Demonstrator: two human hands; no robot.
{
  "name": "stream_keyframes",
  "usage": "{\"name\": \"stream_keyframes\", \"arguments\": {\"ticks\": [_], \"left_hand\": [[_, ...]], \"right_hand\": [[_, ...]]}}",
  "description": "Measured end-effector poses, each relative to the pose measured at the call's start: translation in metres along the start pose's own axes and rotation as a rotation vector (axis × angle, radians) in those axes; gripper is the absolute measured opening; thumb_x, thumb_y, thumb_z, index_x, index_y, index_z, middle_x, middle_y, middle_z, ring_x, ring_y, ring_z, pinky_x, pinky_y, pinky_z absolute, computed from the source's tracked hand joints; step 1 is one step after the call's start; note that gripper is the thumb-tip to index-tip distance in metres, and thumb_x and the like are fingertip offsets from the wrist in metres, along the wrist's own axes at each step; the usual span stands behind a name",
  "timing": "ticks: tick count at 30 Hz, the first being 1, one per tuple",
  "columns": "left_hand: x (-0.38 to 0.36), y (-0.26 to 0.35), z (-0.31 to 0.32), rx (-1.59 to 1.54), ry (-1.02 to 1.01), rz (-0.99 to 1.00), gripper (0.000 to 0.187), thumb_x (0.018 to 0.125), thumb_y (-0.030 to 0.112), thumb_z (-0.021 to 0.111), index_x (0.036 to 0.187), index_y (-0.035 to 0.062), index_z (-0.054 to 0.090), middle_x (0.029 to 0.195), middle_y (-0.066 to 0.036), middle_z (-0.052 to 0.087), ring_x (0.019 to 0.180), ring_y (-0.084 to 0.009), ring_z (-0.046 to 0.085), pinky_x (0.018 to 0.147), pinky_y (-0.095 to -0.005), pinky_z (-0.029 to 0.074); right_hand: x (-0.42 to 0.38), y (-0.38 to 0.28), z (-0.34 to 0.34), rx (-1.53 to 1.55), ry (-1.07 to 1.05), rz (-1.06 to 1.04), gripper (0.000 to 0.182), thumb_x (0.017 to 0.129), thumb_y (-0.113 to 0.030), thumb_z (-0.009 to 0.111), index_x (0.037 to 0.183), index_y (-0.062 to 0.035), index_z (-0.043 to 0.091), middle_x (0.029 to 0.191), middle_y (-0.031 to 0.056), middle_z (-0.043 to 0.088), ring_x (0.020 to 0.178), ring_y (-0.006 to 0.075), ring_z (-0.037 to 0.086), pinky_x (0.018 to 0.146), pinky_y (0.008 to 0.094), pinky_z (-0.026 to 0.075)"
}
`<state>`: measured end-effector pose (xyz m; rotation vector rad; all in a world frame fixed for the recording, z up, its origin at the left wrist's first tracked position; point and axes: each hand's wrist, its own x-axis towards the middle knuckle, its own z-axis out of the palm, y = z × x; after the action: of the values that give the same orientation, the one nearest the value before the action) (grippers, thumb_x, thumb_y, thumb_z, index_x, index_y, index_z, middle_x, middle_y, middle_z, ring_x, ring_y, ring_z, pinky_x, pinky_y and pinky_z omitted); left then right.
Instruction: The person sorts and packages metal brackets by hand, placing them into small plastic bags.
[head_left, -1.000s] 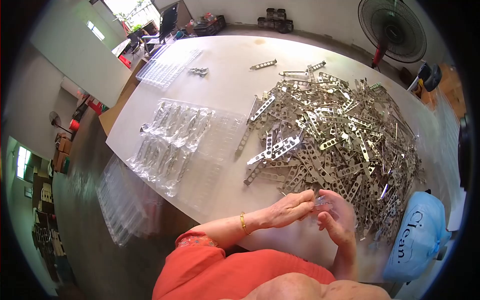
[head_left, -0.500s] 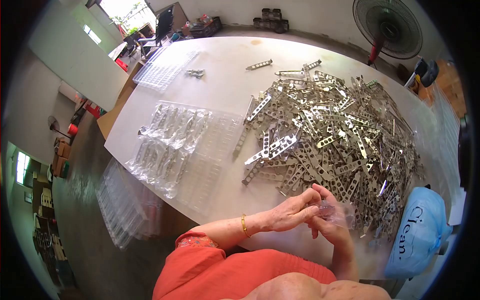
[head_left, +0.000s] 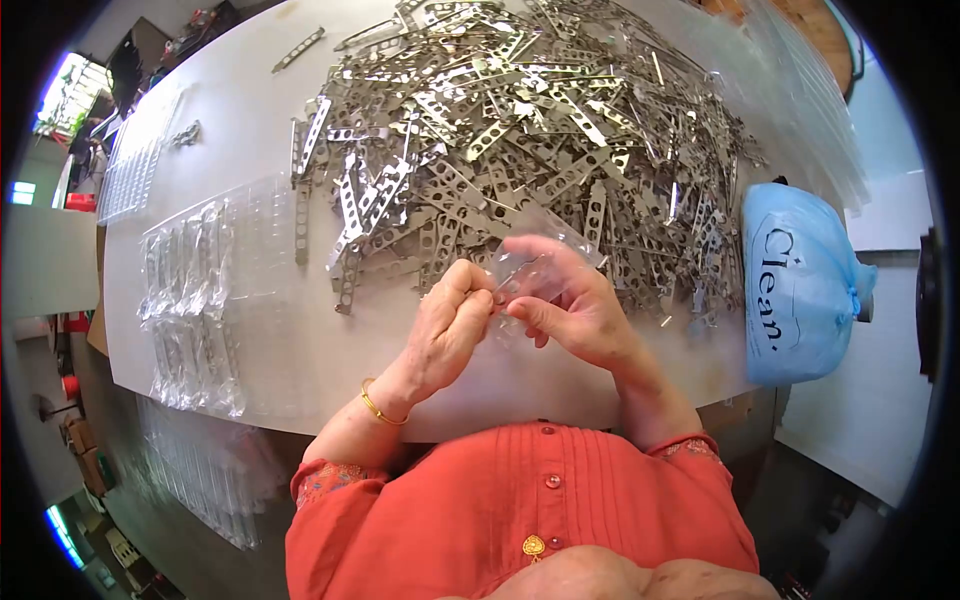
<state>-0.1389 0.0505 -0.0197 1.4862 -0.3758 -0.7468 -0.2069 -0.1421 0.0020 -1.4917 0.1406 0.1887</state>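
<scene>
1 clear plastic bag is pinched by the left hand's fingertips and grasped by the right hand. The bag is held above the table, at the near edge of the perforated metal brackets pile.

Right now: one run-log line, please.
left hand: pinched at clear bag; right hand: touching it; perforated metal strips: heaped on table; wrapped pieces: rows on clear tray; blue bag: right of heap
</scene>
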Motion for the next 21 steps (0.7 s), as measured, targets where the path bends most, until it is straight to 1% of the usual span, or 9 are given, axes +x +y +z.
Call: {"name": "stream_keyframes", "arguments": {"ticks": [3,5,6,8,9,11,15,17,21], "left_hand": [[-0.001,0.004,0.0,-0.003,-0.011,-0.036,0.013,0.099,0.012,0.045,0.095,0.0022,0.052,0.078,-0.002,0.056,0.065,-0.0083,0.048,0.058,-0.0272,0.042],[-0.002,0.006,-0.002,0.052,-0.065,-0.053,0.012,0.1,0.011,0.044,0.102,0.0024,0.051,0.085,-0.005,0.058,0.067,-0.0089,0.05,0.06,-0.027,0.043],[-0.002,0.007,-0.001,0.052,-0.071,-0.054,0.012,0.1,0.011,0.044,0.102,0.0024,0.051,0.085,-0.005,0.058,0.067,-0.0089,0.05,0.06,-0.027,0.043],[-0.003,0.009,0.002,-0.004,-0.117,-0.009,0.017,0.1,0.012,0.042,0.113,0.0018,0.047,0.094,-0.008,0.06,0.072,-0.0105,0.055,0.064,-0.0275,0.048],[-0.003,0.006,0.004,-0.004,-0.121,-0.01,0.017,0.1,0.012,0.042,0.113,0.0018,0.047,0.094,-0.008,0.06,0.072,-0.0105,0.055,0.064,-0.0275,0.048],[-0.002,-0.005,0.008,-0.083,-0.148,0.111,0.026,0.104,0.019,0.044,0.122,0.0004,0.043,0.099,-0.01,0.061,0.08,-0.0135,0.06,0.071,-0.0287,0.051],[-0.004,0.008,0.014,-0.138,-0.157,0.03,0.03,0.107,0.027,0.045,0.121,0.0004,0.046,0.091,-0.006,0.061,0.073,-0.0109,0.058,0.07,-0.0258,0.05],[-0.003,0.012,0.011,-0.016,-0.232,0.079,0.023,0.107,0.023,0.047,0.113,0.0004,0.051,0.089,-0.005,0.061,0.072,-0.0112,0.059,0.069,-0.0264,0.051],[-0.003,-0.005,0.007,0.055,-0.204,0.137,0.018,0.107,0.018,0.046,0.105,0.0009,0.053,0.085,-0.005,0.061,0.073,-0.0118,0.061,0.068,-0.0268,0.051]], "right_hand": [[-0.001,0.004,0.0,0.095,-0.036,0.012,0.058,0.094,-0.01,0.071,0.146,-0.0081,0.044,0.087,0.0048,0.066,0.062,0.0096,0.06,0.053,0.0236,0.052],[-0.001,0.006,0.0,0.125,-0.095,0.008,0.059,0.094,-0.006,0.069,0.147,-0.008,0.042,0.087,0.0048,0.065,0.06,0.0094,0.059,0.051,0.0243,0.051],[-0.001,0.005,0.001,0.126,-0.089,0.009,0.059,0.094,-0.006,0.069,0.147,-0.008,0.042,0.087,0.0048,0.065,0.06,0.0094,0.059,0.051,0.0243,0.051],[0.0,0.001,0.001,0.186,-0.147,0.105,0.064,0.095,-0.005,0.067,0.15,-0.007,0.036,0.086,0.0048,0.063,0.059,0.0092,0.059,0.049,0.0244,0.049],[0.0,-0.001,0.001,0.187,-0.143,0.106,0.064,0.095,-0.005,0.067,0.15,-0.007,0.036,0.086,0.0048,0.063,0.059,0.0092,0.059,0.049,0.0244,0.049],[0.0,-0.005,0.002,0.153,-0.203,0.191,0.071,0.095,-0.007,0.067,0.154,-0.0064,0.029,0.085,0.0053,0.063,0.058,0.0094,0.058,0.048,0.0244,0.048],[0.0,-0.004,0.001,0.136,-0.228,0.208,0.072,0.095,-0.014,0.067,0.155,-0.0075,0.028,0.081,0.0063,0.063,0.054,0.0107,0.057,0.045,0.0253,0.047],[0.001,0.003,0.002,0.11,-0.255,0.223,0.073,0.095,-0.013,0.066,0.155,-0.007,0.026,0.079,0.0066,0.063,0.053,0.0111,0.057,0.044,0.0261,0.047],[-0.001,-0.001,0.003,0.138,-0.276,0.265,0.074,0.094,-0.015,0.068,0.156,-0.0081,0.026,0.08,0.0071,0.064,0.054,0.0113,0.058,0.045,0.0262,0.047]]}}
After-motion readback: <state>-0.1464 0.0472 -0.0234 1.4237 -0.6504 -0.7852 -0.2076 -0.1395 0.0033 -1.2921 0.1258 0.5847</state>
